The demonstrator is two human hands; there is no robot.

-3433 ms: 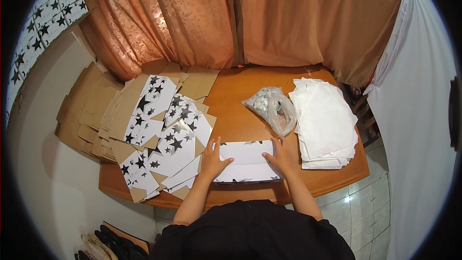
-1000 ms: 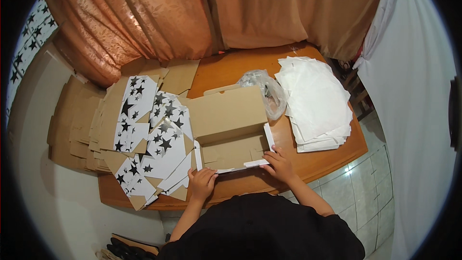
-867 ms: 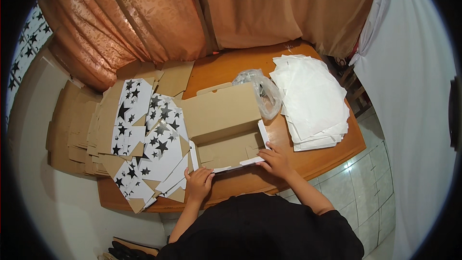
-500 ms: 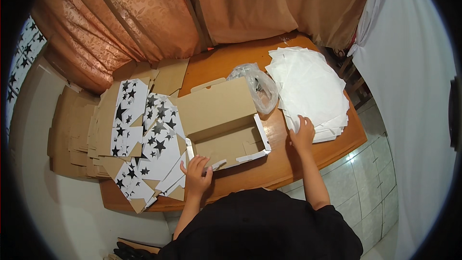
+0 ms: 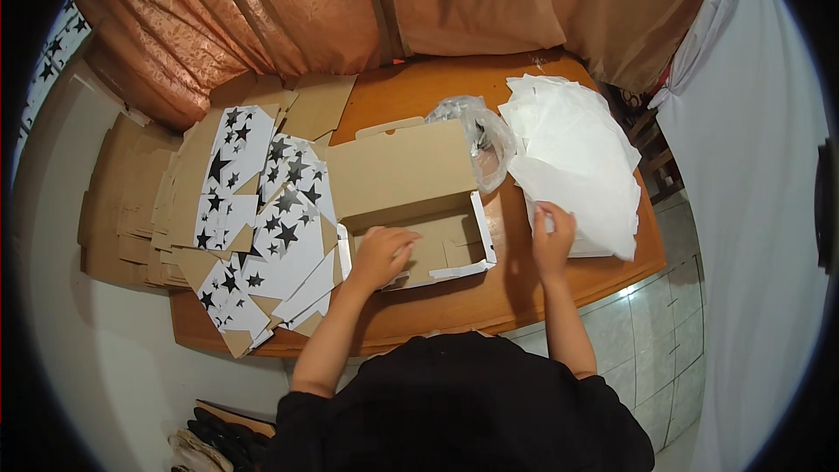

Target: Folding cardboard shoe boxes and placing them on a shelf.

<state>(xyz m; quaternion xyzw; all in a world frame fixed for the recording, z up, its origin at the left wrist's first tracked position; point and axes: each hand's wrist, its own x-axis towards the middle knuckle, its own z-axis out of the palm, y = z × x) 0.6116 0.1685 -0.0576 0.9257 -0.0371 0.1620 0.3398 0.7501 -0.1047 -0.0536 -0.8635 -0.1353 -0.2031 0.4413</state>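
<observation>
Box (image 5: 428, 255) is folded up, lid (image 5: 398, 166) open, nothing visible inside yet; right hand (image 5: 553, 236) pinches top white sheet (image 5: 590, 210), left hand (image 5: 377, 260) half-curled over box, grip unclear.

On the table (image 5: 411, 79), the box (image 5: 402, 166) sits between cardboard (image 5: 229, 210) left and papers (image 5: 577, 157) right.

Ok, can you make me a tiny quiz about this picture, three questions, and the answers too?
1. True or false: the box is open.
2. Pick one: which hand is at the white paper? A) left B) right C) both
3. Fill in: between the box's lid and the paper lies a see-through ____.

Key:
1. True.
2. B, the right hand.
3. Bag.
</observation>
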